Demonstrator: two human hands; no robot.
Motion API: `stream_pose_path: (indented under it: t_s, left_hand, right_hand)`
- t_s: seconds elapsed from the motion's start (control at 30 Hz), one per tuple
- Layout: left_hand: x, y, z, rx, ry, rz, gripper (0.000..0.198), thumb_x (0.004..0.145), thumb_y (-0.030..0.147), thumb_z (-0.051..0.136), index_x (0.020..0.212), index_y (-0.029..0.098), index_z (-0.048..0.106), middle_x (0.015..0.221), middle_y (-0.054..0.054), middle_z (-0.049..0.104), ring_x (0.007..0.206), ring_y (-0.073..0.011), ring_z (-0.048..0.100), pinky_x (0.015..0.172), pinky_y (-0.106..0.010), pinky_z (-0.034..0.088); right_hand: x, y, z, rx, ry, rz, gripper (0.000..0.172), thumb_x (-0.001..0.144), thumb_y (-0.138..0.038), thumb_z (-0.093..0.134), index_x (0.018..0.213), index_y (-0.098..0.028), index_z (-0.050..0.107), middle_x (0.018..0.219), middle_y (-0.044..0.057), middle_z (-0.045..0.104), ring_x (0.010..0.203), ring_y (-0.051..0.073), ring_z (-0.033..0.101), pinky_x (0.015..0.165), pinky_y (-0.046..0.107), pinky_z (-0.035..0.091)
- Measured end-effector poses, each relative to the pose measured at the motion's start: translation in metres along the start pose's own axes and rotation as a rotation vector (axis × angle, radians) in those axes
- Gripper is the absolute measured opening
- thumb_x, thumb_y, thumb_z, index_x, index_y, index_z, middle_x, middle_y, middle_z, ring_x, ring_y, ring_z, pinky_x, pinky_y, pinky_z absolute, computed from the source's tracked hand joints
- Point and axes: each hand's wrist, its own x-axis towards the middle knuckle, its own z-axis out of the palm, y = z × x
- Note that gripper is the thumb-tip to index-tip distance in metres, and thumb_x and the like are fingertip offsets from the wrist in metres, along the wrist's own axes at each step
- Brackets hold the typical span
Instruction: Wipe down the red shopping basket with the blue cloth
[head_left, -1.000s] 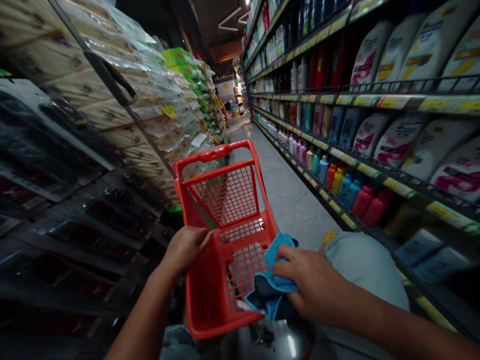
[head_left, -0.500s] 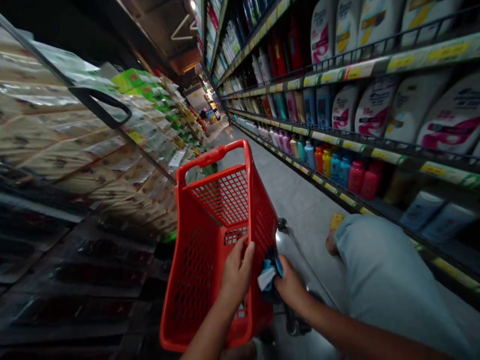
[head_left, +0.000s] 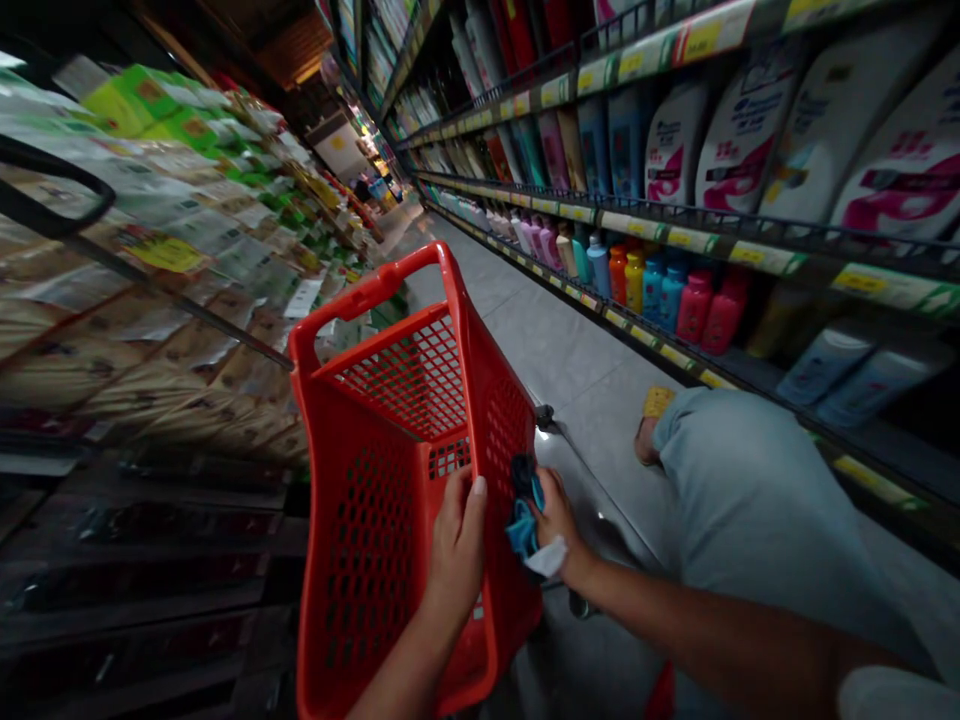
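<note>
Your left hand (head_left: 456,548) grips the near rim of the red plastic shopping basket (head_left: 360,530) well, so pinch the blue cloth (head_left: 523,530) tightly in your right hand (head_left: 559,522), clear of the mesh.

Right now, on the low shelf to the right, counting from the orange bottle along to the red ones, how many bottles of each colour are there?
Orange bottles: 1
Yellow bottles: 1
Blue bottles: 2
Red bottles: 2
Total: 6
</note>
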Motion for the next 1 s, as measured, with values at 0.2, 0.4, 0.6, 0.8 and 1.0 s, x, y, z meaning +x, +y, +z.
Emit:
stream_pose_path:
  t_s: [0.2,0.4,0.6,0.8,1.0]
  left_hand:
    - [0.064,0.013,-0.017,0.064,-0.07,0.002,0.062,0.088,0.073,0.041,0.104,0.02,0.066,0.074,-0.001,0.065,0.061,-0.0169,0.06,0.059,-0.029,0.051]
    - [0.094,0.003,0.014,-0.031,0.104,0.061,0.059,0.092,0.065,0.04,0.12,0.02,0.064,0.124,-0.01,0.068,0.115,-0.0229,0.063,0.101,-0.037,0.05]
    - [0.087,-0.004,0.015,-0.067,0.083,0.116,0.052,0.091,0.062,0.044,0.114,0.02,0.066,0.12,-0.01,0.068,0.117,-0.0245,0.061,0.113,-0.044,0.042]
    - [0.08,-0.016,0.016,-0.009,0.131,0.106,0.051,0.093,0.059,0.044,0.12,0.02,0.064,0.129,-0.012,0.065,0.131,-0.0265,0.054,0.121,-0.049,0.033]
    - [0.079,-0.033,0.019,0.033,0.176,0.16,0.051,0.095,0.056,0.042,0.128,0.023,0.062,0.138,-0.011,0.061,0.137,-0.0261,0.05,0.123,-0.047,0.031]
  right_hand:
    - [0.08,-0.045,0.009,-0.229,-0.094,-0.275,0.038,0.077,-0.013,0.055,0.113,-0.022,0.062,0.121,0.008,0.062,0.12,0.023,0.056,0.112,0.042,0.041]
    - [0.092,-0.011,0.019,-0.347,-0.057,-0.017,0.037,0.071,-0.007,0.053,0.105,-0.017,0.063,0.098,0.01,0.065,0.096,0.026,0.065,0.091,0.046,0.054]
    - [0.152,-0.055,0.035,-0.274,-0.219,-0.415,0.047,0.081,-0.012,0.054,0.126,-0.023,0.06,0.132,0.007,0.059,0.126,0.019,0.055,0.115,0.035,0.041]
    - [0.159,-0.024,0.043,-0.346,-0.068,-0.13,0.036,0.083,-0.007,0.049,0.113,-0.017,0.066,0.107,0.012,0.067,0.111,0.026,0.064,0.102,0.046,0.05]
    - [0.167,-0.047,0.05,-0.221,-0.254,-0.485,0.033,0.094,-0.025,0.055,0.125,-0.026,0.064,0.133,0.006,0.061,0.127,0.018,0.056,0.114,0.034,0.041]
